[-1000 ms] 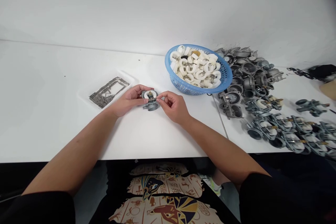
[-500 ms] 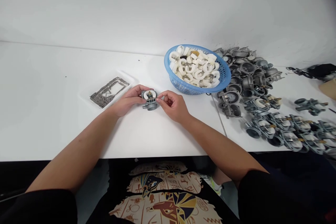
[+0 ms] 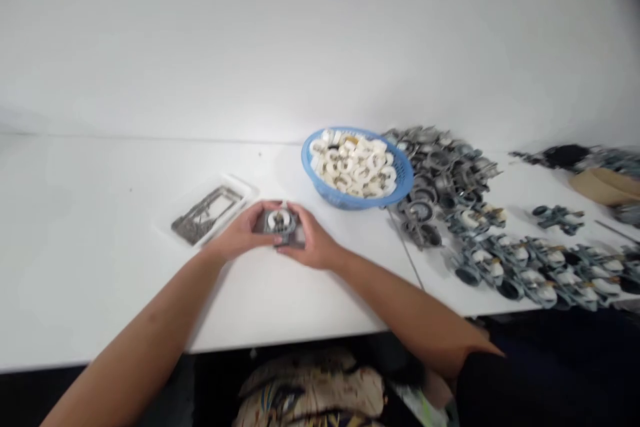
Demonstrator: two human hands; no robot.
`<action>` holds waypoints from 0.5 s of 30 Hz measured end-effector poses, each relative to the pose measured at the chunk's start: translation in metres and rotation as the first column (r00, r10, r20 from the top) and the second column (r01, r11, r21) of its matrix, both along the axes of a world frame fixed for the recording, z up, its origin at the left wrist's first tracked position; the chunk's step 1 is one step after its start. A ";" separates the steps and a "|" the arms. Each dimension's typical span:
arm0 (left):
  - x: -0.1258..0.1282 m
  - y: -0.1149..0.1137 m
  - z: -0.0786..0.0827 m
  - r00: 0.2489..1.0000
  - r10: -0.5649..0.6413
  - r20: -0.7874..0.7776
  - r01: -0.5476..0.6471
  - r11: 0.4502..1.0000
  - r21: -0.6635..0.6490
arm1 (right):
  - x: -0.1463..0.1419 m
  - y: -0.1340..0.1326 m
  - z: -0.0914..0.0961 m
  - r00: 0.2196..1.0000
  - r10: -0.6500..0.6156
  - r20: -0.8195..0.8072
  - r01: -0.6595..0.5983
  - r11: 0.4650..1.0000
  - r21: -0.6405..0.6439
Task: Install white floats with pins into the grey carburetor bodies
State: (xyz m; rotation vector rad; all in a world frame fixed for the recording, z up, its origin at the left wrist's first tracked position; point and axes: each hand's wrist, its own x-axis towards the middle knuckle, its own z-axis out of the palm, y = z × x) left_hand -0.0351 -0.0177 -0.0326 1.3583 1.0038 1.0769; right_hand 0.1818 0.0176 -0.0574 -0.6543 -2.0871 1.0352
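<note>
Both your hands were in view, turned toward each other over the tabletop (image 3: 100, 267), curved around one grey metal body (image 3: 286, 236) with a white ring (image 3: 271, 221) set in its top. Your left forearm rose from the bottom left corner, slanting inward; your right forearm came in from the lower right, out of a dark sleeve (image 3: 520, 373). Wrists looked nearly in line with the forearms.

Your left hand (image 3: 246, 232) gripped the body from its left: fingers around the far side, thumb laid across toward the near edge. Your right hand (image 3: 318, 240) gripped from the right in a wide C, fingertips at the far corner, thumb at the near edge, a gap showing between palm and metal. Ring face was up. Blur hid the small details inside it; could not tell whether the body rested on the surface or was held just above.

Just left of your left hand, a white tray (image 3: 246, 189) held thin metal pins (image 3: 190, 230). Beyond your right hand sat a blue basket (image 3: 345, 200) of white pieces (image 3: 357, 163); to its right, heaped grey castings (image 3: 440, 177), with rows of ringed bodies (image 3: 540, 273) nearer you.
</note>
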 end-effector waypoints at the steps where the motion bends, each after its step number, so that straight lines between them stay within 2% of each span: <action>1: 0.001 0.000 -0.001 0.999 0.026 -0.035 -0.025 1.000 0.005 | 0.000 0.000 -0.001 0.999 0.000 -0.032 -0.001 1.000 -0.029; 4: 0.002 0.000 -0.004 0.993 -0.005 -0.121 0.001 1.000 -0.025 | 0.001 0.001 -0.002 1.000 -0.020 0.021 0.022 0.995 -0.100; 8: 0.001 0.004 -0.018 0.980 0.061 -0.192 -0.056 0.998 0.031 | 0.000 0.007 -0.008 0.998 -0.047 0.048 0.046 0.999 0.003; 12: -0.001 0.012 -0.038 0.960 0.101 -0.260 -0.083 0.994 0.077 | -0.003 0.015 -0.010 0.960 -0.088 0.265 0.104 0.993 -0.047; 15: -0.007 0.016 -0.048 0.951 0.102 -0.293 -0.065 0.989 0.133 | -0.003 0.014 0.002 0.911 -0.099 0.401 0.149 0.984 -0.095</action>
